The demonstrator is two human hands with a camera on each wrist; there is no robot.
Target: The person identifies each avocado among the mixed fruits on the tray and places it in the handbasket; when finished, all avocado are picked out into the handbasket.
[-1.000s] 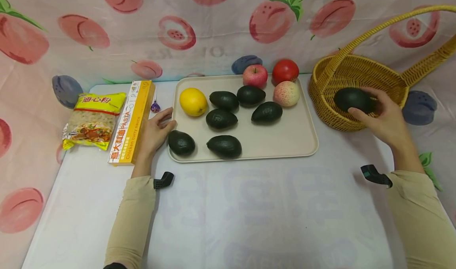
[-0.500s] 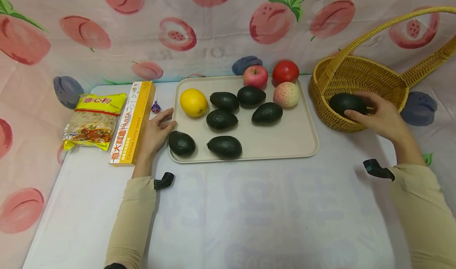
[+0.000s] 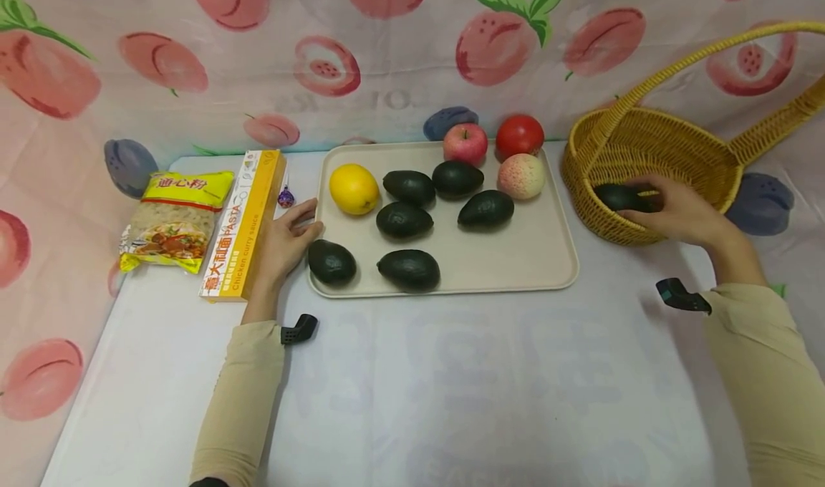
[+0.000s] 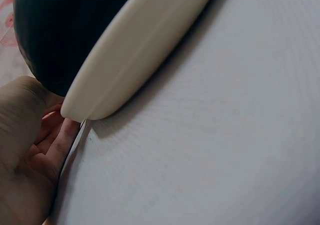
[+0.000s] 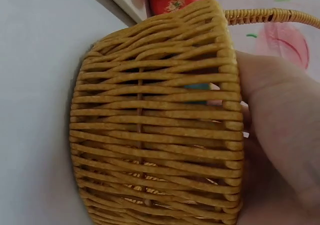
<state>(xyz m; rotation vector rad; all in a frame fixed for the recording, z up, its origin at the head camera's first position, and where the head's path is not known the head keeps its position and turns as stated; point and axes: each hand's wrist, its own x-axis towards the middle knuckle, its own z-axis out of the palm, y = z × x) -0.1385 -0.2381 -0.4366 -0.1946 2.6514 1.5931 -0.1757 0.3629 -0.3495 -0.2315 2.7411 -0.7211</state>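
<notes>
Yellow pasta box (image 3: 244,222) printed "PASTA" and "Chicken curry sauce" beside red Chinese characters "意大利面", yellow noodle packet (image 3: 175,219) headed with red characters "通心粉", smaller print unreadable

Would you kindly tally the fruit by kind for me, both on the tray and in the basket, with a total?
Avocados: 7, six on the tray and one held in the basket by the right hand
Apples: 1
Tomatoes: 1
Peaches: 1
Lemons: 1
Total: 11
</notes>
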